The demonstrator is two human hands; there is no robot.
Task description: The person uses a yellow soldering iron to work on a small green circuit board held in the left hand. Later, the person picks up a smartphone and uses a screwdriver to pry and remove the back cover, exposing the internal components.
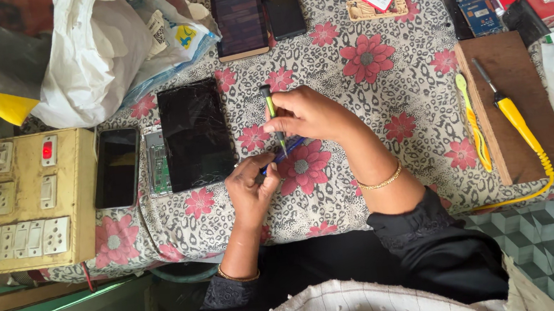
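Note:
My right hand (pixel 310 112) grips a small screwdriver (pixel 271 110) with a green and black handle, held upright with its tip pointing down. My left hand (pixel 251 186) sits just below it and pinches a thin blue tool (pixel 288 151) against the floral cloth. The screwdriver tip meets the blue tool between the two hands. A black tablet with a cracked screen (pixel 196 134) lies just left of both hands. A bare circuit board (pixel 158 162) and a black phone (pixel 116 167) lie further left.
A yellowed switch and socket box (pixel 28 199) stands at the left edge. At the right, a wooden board (pixel 511 107) carries a yellow-handled soldering iron (pixel 513 117), with a yellow tool (pixel 473 121) beside it. Plastic bags (pixel 98 51), phones (pixel 238 17) and packets lie along the far side.

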